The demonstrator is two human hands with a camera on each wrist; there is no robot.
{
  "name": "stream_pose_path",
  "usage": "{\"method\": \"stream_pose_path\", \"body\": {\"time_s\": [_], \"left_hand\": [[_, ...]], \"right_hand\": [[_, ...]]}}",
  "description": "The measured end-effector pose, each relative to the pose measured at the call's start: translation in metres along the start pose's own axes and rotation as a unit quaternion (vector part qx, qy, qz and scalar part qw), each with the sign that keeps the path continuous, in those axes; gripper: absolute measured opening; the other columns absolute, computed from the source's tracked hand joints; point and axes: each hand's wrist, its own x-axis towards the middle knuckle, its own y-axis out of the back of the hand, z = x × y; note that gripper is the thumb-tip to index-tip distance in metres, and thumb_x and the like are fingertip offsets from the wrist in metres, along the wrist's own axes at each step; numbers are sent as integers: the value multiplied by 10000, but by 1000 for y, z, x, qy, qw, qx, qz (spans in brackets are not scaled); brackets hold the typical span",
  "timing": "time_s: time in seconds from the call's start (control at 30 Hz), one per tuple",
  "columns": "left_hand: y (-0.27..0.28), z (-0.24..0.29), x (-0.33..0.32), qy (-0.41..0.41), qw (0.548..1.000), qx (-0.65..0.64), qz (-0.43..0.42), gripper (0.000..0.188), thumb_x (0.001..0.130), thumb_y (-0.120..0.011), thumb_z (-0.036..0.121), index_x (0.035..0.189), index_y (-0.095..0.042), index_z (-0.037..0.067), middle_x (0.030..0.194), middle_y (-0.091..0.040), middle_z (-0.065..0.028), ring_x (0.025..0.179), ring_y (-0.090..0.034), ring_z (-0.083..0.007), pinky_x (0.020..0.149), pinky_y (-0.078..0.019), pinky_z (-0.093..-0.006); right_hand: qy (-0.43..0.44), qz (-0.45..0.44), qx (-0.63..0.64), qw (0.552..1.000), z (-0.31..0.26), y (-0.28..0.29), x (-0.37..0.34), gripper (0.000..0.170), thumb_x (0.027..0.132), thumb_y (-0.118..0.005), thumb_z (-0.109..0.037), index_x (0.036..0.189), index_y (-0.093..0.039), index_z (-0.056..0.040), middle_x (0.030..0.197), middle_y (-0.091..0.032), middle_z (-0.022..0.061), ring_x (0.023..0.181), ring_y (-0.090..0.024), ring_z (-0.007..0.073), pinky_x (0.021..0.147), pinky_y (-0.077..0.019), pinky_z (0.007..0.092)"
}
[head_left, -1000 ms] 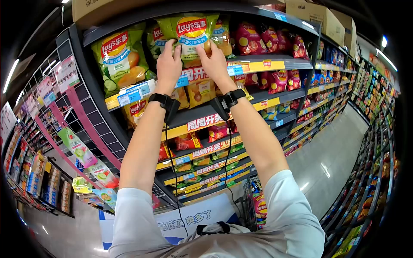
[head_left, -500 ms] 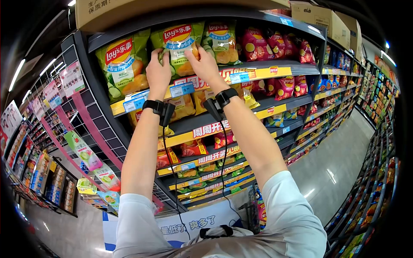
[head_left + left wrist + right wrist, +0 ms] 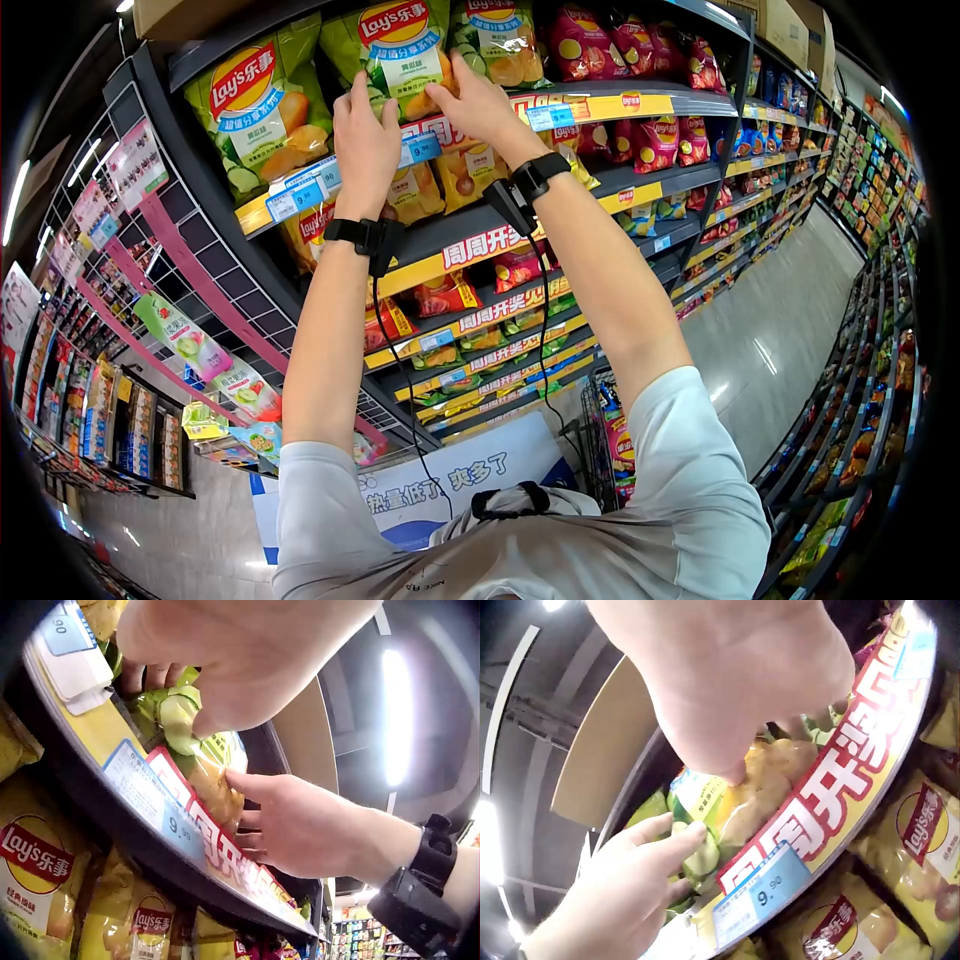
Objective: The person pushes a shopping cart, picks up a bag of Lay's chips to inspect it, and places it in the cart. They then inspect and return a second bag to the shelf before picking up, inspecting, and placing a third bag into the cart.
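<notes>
A green Lay's chip bag (image 3: pixel 405 45) stands upright on the top shelf between two like bags, one to its left (image 3: pixel 262 115) and one to its right (image 3: pixel 500 45). My left hand (image 3: pixel 365 145) is at its lower left side, thumb toward the front and fingers extended along the edge. On the opposite side my right hand (image 3: pixel 487 115) touches the bag, its thumb against the lower front and its fingers reaching into the gap beside the neighbouring bag. Both thumbs are near the sliced-cucumber and potato pictures (image 3: pixel 180 724) in the left wrist view.
A yellow shelf strip (image 3: pixel 650 105) with price tags (image 3: pixel 761 892) runs below the hands. Yellow Lay's bags (image 3: pixel 470 175) fill the shelf beneath, and magenta bags (image 3: pixel 585 45) stand farther right. Cardboard boxes (image 3: pixel 780 35) sit on top of the rack. A wire grid panel (image 3: pixel 200 255) borders the left.
The green bag, earlier held up in front of the shelf by both hands, has gone down and back between its neighbours. The hands have since spread along its lower sides.
</notes>
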Motion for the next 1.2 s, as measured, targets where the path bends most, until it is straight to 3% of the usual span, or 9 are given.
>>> {"method": "stream_pose_path", "body": {"time_s": [0.23,0.43,0.57,0.7,0.8,0.9,0.97,1.03,1.2], "left_hand": [[31,31,-65,-50,997,-65,11,558,892,-645,130,1404,-436,59,1420,-388,-257,1318,-369,-423,1086,-335,-469],[9,44,-199,52,975,-185,-110,433,911,-647,136,1308,-513,25,1350,-488,-186,1297,-431,-334,1082,-339,-408],[-36,56,-313,106,927,-246,-263,435,890,-650,131,1289,-513,25,1328,-472,-218,1279,-424,-389,1079,-332,-457],[-58,84,-422,89,843,-297,-439,447,863,-680,162,1260,-538,15,1263,-527,-228,1214,-470,-401,1036,-374,-462],[-71,109,-488,32,760,-340,-553,442,848,-687,174,1238,-549,19,1239,-552,-230,1184,-503,-406,1022,-396,-454],[-78,142,-539,-18,693,-330,-641,447,861,-677,205,1249,-551,24,1286,-540,-246,1203,-505,-420,1031,-406,-450],[-84,162,-563,-36,650,-318,-690,467,866,-671,234,1270,-549,33,1329,-516,-266,1236,-486,-434,1051,-397,-456],[-91,179,-581,-86,546,-299,-778,539,866,-651,233,1347,-510,36,1410,-438,-307,1317,-413,-449,1103,-348,-473],[-124,208,-625,-146,468,-233,-840,615,880,-626,221,1431,-419,41,1451,-372,-335,1328,-398,-464,1125,-328,-459]], "right_hand": [[52,63,64,995,-18,27,-146,712,891,-702,-266,1444,-379,44,1444,-464,230,1362,-431,301,1100,-345,368],[-351,-52,160,921,16,55,-358,538,919,-661,-273,1367,-518,-12,1428,-506,183,1338,-466,271,1077,-368,364],[-456,-20,25,890,28,90,-484,421,914,-647,-253,1261,-604,-19,1373,-556,184,1257,-543,286,996,-441,350],[-377,-73,-174,907,30,158,-578,368,855,-676,-204,1163,-645,-4,1203,-640,202,1136,-596,343,959,-470,412],[-427,-206,-250,844,21,217,-634,342,848,-678,-247,1104,-664,-21,1050,-672,191,998,-629,365,882,-498,435],[-528,-218,-249,782,16,242,-700,378,832,-675,-335,1088,-679,-57,974,-687,194,925,-656,381,811,-529,461],[-642,-320,-260,646,17,242,-742,412,812,-672,-389,1040,-698,-47,960,-693,206,909,-670,378,790,-543,465],[-678,-385,-186,598,15,238,-772,425,803,-688,-422,971,-698,-32,899,-692,214,852,-666,387,745,-535,468],[-657,-460,-98,589,-5,219,-865,573,663,-779,-538,964,-715,-54,882,-710,171,851,-689,358,727,-548,461]]}}
